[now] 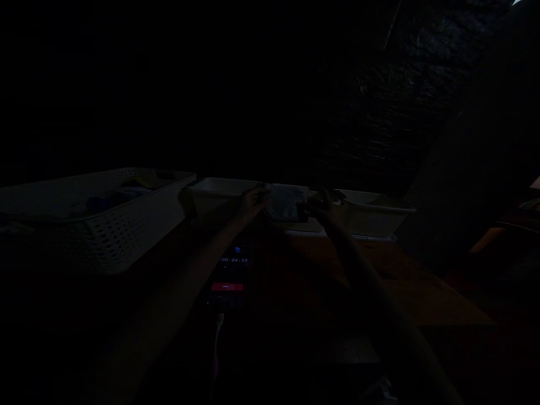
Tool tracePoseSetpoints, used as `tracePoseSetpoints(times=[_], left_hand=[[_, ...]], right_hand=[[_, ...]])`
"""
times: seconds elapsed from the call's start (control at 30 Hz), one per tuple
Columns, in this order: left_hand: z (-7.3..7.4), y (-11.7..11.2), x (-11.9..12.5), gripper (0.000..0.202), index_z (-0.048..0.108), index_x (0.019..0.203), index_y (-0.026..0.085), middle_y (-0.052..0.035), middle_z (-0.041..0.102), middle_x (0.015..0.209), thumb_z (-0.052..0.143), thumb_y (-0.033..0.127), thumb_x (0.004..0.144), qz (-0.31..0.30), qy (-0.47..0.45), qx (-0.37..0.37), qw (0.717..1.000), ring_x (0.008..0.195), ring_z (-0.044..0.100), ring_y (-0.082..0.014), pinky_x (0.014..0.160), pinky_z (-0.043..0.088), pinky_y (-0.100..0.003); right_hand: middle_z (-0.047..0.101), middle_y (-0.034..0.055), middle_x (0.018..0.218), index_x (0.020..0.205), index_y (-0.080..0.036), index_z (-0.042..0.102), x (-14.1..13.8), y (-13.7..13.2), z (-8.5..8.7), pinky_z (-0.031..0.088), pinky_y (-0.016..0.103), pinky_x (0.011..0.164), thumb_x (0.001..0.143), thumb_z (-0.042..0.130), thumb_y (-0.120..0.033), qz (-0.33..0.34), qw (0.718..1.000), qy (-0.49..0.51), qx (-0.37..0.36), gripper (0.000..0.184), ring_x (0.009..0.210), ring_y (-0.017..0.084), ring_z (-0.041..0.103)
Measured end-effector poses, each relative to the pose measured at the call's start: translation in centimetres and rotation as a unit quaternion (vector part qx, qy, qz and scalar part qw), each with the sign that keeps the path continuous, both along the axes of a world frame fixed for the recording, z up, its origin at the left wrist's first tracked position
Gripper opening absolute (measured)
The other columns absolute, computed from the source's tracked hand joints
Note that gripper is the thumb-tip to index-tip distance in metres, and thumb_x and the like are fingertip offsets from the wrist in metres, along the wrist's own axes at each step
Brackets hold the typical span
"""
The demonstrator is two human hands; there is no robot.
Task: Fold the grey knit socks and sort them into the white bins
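Forearms (371,287) nearest, then phone (230,275) on the desk (295,270). My left hand (253,201) and right hand (319,209) seem to pinch opposite edges of a cloth (284,202), held up at the middle bin (313,225), not put down. Looks partway: cloth-like stuff (113,198) left in the basket (139,230); too dark to tell what the bins hold, so can't count what's done

it's so dark you can't tell what the greyish piece (283,202) between your left hand (252,199) and right hand (321,210) is. the basket (158,225) runs off the left edge, the stuff (118,197) inside is murky lumps, and the phone's (231,274) smallest print is too tiny to read.
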State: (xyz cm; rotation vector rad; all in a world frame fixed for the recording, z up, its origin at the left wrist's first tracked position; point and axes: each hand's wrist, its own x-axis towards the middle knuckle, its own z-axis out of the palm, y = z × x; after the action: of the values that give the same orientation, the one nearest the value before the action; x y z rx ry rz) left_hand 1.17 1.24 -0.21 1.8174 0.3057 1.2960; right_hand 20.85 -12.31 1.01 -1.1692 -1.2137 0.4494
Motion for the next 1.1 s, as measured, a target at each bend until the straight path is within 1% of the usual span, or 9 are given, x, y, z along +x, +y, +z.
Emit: tracePoseSetpoints(times=[0.17, 0.33, 0.43, 0.57, 0.7, 0.8, 0.9, 1.0, 1.1], left_hand=[[0.1, 0.0, -0.4, 0.056, 0.060, 0.109, 0.014, -0.0111, 0.061, 0.111, 0.080, 0.023, 0.057, -0.025, 0.021, 0.021, 0.999, 0.104, 0.057, -0.0258, 0.087, 0.047, -0.040], [-0.3, 0.5, -0.7, 0.068, 0.055, 0.117, 0.016, -0.0118, 0.057, 0.118, 0.081, 0.018, 0.054, -0.035, 0.055, 0.051, 0.997, 0.105, 0.057, -0.0258, 0.088, 0.047, -0.041], [-0.7, 0.8, -0.6, 0.063, 0.056, 0.116, 0.017, -0.0112, 0.057, 0.118, 0.079, 0.016, 0.057, -0.011, 0.065, 0.071, 0.995, 0.105, 0.056, -0.0253, 0.089, 0.046, -0.042], [-1.2, 1.0, -0.3, 0.050, 0.060, 0.109, 0.018, -0.0097, 0.059, 0.112, 0.075, 0.014, 0.062, 0.056, 0.072, 0.105, 0.990, 0.106, 0.055, -0.0253, 0.091, 0.043, -0.044], [-1.1, 0.6, -0.3, 0.040, 0.061, 0.105, 0.020, -0.0072, 0.060, 0.109, 0.071, 0.014, 0.066, 0.108, 0.088, 0.157, 0.978, 0.107, 0.055, -0.0249, 0.094, 0.040, -0.042], [-0.6, 0.1, -0.5, 0.034, 0.062, 0.101, 0.020, -0.0059, 0.059, 0.105, 0.068, 0.015, 0.069, 0.131, 0.100, 0.193, 0.967, 0.104, 0.055, -0.0245, 0.093, 0.041, -0.041], [-0.1, -0.3, -0.8, 0.027, 0.064, 0.094, 0.020, -0.0052, 0.054, 0.103, 0.069, 0.018, 0.068, 0.154, 0.089, 0.213, 0.961, 0.101, 0.053, -0.0233, 0.092, 0.042, -0.039], [0.2, -0.6, -0.7, 0.025, 0.063, 0.091, 0.019, -0.0057, 0.050, 0.109, 0.070, 0.022, 0.067, 0.140, 0.046, 0.203, 0.968, 0.106, 0.050, -0.0228, 0.094, 0.041, -0.037], [0.3, -0.9, -0.3, 0.026, 0.058, 0.097, 0.019, -0.0058, 0.054, 0.109, 0.065, 0.027, 0.073, 0.077, 0.002, 0.138, 0.987, 0.108, 0.050, -0.0219, 0.093, 0.042, -0.035]], right_hand=[[0.061, 0.0057, 0.092, 0.095, -0.015, 0.062, 0.8, 0.8, -0.3, 0.046, 0.021, 0.066, 0.059, 0.074, -0.035, 0.017, 0.995, -0.093, 0.018, 0.042, 0.075, 0.009, 0.054], [0.062, 0.0086, 0.106, 0.104, -0.015, 0.063, 1.6, 1.1, -0.4, 0.048, 0.025, 0.072, 0.063, 0.072, -0.030, 0.046, 0.988, -0.143, 0.036, 0.045, 0.082, 0.012, 0.059], [0.063, 0.0102, 0.105, 0.104, -0.013, 0.063, 2.0, 1.2, -0.5, 0.048, 0.025, 0.070, 0.062, 0.070, -0.025, 0.028, 0.984, -0.168, 0.045, 0.044, 0.082, 0.014, 0.060], [0.064, 0.0107, 0.102, 0.107, -0.013, 0.063, 2.4, 1.8, -1.1, 0.046, 0.024, 0.065, 0.065, 0.066, -0.023, -0.034, 0.969, -0.239, 0.048, 0.044, 0.077, 0.013, 0.059], [0.064, 0.0085, 0.094, 0.099, -0.014, 0.064, 2.5, 2.1, -1.5, 0.044, 0.024, 0.064, 0.070, 0.062, -0.024, -0.072, 0.955, -0.280, 0.066, 0.031, 0.074, 0.012, 0.058], [0.061, 0.0079, 0.089, 0.092, -0.014, 0.064, 2.5, 1.9, -1.5, 0.044, 0.024, 0.065, 0.070, 0.062, -0.027, -0.106, 0.947, -0.290, 0.092, 0.026, 0.073, 0.012, 0.054], [0.055, 0.0101, 0.105, 0.099, -0.016, 0.062, 2.2, 1.4, -1.2, 0.047, 0.025, 0.070, 0.071, 0.063, -0.036, -0.134, 0.948, -0.266, 0.110, 0.035, 0.084, 0.013, 0.053], [0.046, 0.0101, 0.121, 0.104, -0.019, 0.057, 1.4, 0.8, -0.5, 0.049, 0.026, 0.078, 0.069, 0.064, -0.038, -0.097, 0.969, -0.188, 0.127, 0.040, 0.104, 0.016, 0.052], [0.049, 0.0075, 0.121, 0.103, -0.021, 0.052, 0.3, 0.2, 0.3, 0.047, 0.027, 0.090, 0.072, 0.062, -0.038, -0.027, 0.985, -0.136, 0.100, 0.037, 0.114, 0.017, 0.049]])
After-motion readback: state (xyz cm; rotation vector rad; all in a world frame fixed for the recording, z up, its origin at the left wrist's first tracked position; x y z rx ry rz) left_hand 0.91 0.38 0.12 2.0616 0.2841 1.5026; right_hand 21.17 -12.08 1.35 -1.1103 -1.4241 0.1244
